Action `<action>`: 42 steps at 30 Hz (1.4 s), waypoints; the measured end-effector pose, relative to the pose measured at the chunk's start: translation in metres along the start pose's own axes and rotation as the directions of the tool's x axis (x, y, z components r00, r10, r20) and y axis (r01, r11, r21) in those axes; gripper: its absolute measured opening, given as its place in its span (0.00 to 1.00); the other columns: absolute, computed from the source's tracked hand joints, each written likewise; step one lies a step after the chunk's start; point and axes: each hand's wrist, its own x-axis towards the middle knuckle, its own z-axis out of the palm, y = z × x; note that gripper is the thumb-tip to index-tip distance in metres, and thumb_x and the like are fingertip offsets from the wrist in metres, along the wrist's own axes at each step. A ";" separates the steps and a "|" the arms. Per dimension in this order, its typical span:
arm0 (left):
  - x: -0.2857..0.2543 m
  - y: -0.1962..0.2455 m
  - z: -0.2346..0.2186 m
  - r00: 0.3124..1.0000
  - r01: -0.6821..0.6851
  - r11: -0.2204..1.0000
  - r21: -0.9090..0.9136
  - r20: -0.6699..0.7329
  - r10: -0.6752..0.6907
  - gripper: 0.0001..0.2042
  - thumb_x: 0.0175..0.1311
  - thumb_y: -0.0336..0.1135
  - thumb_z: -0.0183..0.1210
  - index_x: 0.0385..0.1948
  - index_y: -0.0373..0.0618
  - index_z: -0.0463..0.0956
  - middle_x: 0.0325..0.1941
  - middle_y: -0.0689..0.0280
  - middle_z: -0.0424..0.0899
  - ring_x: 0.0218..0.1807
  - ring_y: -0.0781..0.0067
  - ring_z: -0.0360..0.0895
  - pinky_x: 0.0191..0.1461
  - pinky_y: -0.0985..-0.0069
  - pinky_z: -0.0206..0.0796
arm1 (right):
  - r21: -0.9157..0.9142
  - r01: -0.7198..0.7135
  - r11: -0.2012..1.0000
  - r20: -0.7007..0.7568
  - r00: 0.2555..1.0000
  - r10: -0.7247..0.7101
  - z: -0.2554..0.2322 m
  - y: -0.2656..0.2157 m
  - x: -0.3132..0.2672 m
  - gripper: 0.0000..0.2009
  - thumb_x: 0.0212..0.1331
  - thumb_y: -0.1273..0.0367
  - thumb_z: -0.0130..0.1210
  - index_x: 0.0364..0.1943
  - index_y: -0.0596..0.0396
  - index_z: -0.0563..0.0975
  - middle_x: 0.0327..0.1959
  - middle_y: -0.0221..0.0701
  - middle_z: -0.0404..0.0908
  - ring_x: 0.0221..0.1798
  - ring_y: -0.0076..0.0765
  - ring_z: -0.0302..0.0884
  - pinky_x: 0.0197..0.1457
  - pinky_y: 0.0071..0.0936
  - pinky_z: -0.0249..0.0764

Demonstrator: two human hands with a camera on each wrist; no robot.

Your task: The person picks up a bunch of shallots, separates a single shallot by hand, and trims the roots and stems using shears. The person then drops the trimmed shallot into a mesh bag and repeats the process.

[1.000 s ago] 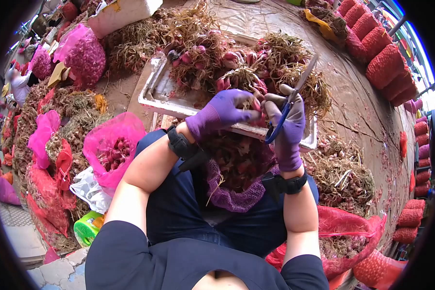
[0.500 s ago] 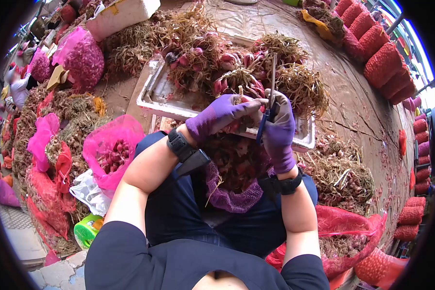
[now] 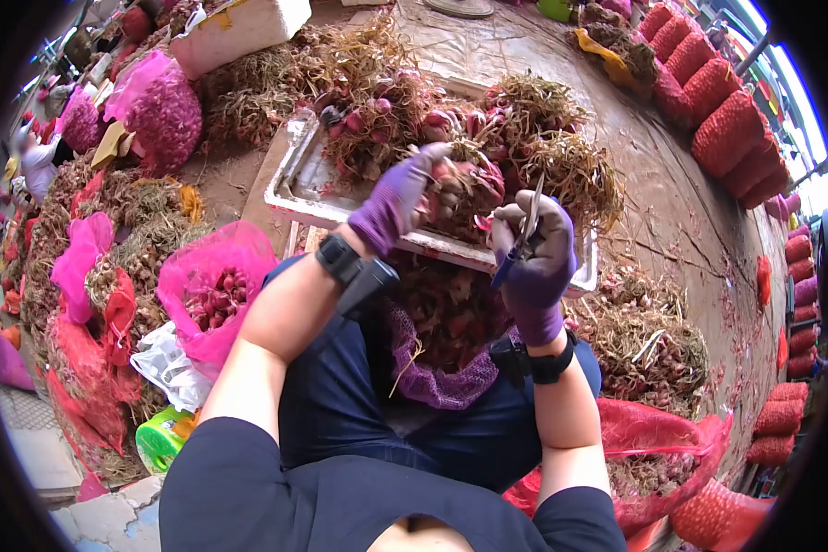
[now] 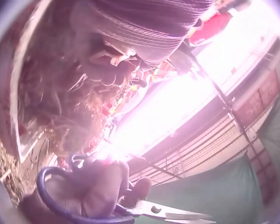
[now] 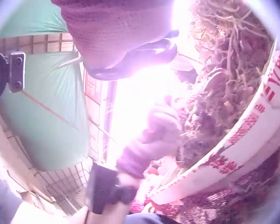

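Observation:
My left hand [image 3: 400, 198], in a purple glove with grey fingers, reaches over the near side of a white foam tray [image 3: 317, 210]. Its thumb stands apart from the fingers, which touch a bunch of shallots [image 3: 483, 182] with dry tops. To the right, my gloved right hand [image 3: 538, 262] holds scissors [image 3: 534, 207], their blades pointing up and away. The scissors' blue handle loops [image 4: 49, 186] show around the right hand's fingers in the left wrist view. Between my knees a purple mesh bag [image 3: 442, 382] stands under the tray's edge, shallots inside.
More dried bunches [image 3: 570, 170] are heaped in the tray. A pink mesh bag of shallots [image 3: 216, 290] stands left, near a green container [image 3: 163, 442]. At right lie a shallot pile [image 3: 649, 340] and a red net bag [image 3: 658, 442]. Filled red sacks [image 3: 731, 133] line the far right.
My left hand has parted from the right hand and moved left to the bunch in the tray. The right hand has lowered slightly and tilted the scissors.

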 end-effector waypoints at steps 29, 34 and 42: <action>-0.016 -0.019 -0.001 0.961 -0.277 0.881 0.384 0.091 0.263 0.29 0.75 0.55 0.34 0.58 0.40 0.71 0.47 0.63 0.82 0.42 0.76 0.81 0.46 0.80 0.75 | -0.339 -0.222 0.914 0.311 0.891 0.331 0.011 0.005 0.001 0.25 0.57 0.50 0.61 0.46 0.56 0.73 0.23 0.29 0.76 0.29 0.26 0.76 0.34 0.27 0.72; -0.024 -0.022 0.004 0.971 -0.237 0.821 0.520 0.144 0.189 0.30 0.74 0.58 0.31 0.57 0.41 0.72 0.43 0.65 0.82 0.33 0.83 0.77 0.34 0.86 0.71 | 0.297 -0.374 0.878 0.178 0.925 0.335 0.008 0.005 0.007 0.19 0.63 0.60 0.59 0.48 0.58 0.70 0.36 0.28 0.79 0.35 0.18 0.75 0.40 0.17 0.73; -0.027 -0.029 0.018 0.973 -0.229 0.725 0.650 0.145 0.177 0.17 0.73 0.48 0.47 0.51 0.47 0.77 0.38 0.73 0.81 0.28 0.90 0.73 0.29 0.88 0.65 | 0.366 -0.433 0.824 0.187 0.901 0.391 0.006 -0.012 0.014 0.21 0.56 0.79 0.58 0.54 0.61 0.65 0.48 0.37 0.79 0.47 0.27 0.79 0.50 0.23 0.77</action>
